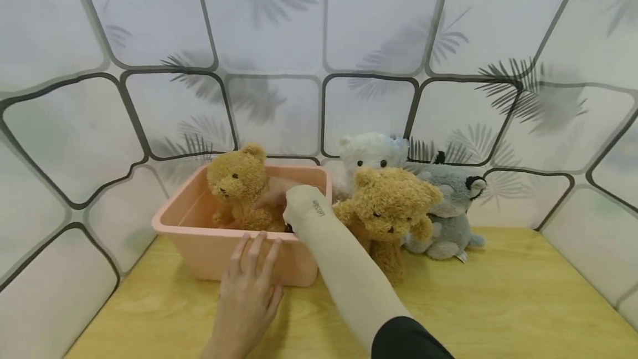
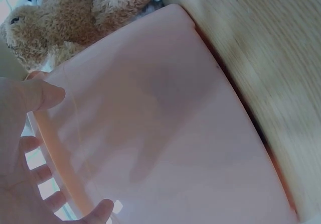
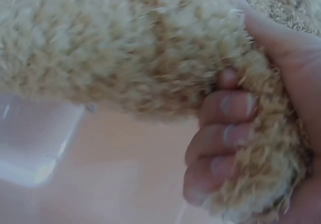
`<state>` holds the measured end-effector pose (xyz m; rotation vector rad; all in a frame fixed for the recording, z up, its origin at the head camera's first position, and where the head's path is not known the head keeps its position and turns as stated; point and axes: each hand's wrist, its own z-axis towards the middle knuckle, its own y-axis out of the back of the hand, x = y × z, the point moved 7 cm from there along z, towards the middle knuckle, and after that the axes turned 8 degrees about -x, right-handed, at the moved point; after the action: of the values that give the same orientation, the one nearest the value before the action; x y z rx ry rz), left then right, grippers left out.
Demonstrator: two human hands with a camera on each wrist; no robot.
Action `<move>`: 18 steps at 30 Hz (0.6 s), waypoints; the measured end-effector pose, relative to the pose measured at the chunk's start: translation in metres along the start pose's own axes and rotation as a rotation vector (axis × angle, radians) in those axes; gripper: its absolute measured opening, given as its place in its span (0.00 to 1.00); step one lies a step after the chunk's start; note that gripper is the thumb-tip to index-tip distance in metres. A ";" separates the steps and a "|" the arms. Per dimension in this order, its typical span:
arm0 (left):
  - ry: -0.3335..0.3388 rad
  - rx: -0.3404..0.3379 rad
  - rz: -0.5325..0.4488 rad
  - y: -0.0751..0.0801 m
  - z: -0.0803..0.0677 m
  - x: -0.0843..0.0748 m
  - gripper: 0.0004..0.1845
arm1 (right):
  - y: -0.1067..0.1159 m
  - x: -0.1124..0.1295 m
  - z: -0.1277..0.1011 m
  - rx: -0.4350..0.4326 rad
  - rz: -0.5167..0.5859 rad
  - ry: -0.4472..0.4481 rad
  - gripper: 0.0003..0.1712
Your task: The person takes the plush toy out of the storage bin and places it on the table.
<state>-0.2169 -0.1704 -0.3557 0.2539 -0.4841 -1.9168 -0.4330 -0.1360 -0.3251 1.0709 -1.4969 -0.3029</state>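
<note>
Item: tan teddy bear (image 1: 239, 187), upright inside pink bin (image 1: 209, 251) on table (image 1: 498, 303). Right hand (image 1: 279, 199) grasping bear's body; left hand (image 1: 249, 287) flat, fingers straight against bin front. Step: placing. Next likely: loosen grip, withdraw clear of rim.

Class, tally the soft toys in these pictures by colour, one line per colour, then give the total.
Brown teddy bears: 2, one in the pink tub held by the right hand at, one outside it at
White soft toy: 1
Grey soft toy: 1
Total: 4
</note>
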 end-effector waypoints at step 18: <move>-0.005 0.033 0.000 -0.002 0.000 0.000 0.33 | 0.051 0.045 -0.039 -0.183 0.080 0.303 0.15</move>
<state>-0.2184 -0.1699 -0.3561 0.2711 -0.5193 -1.9110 -0.4143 -0.1271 -0.2495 0.8662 -1.2125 -0.2062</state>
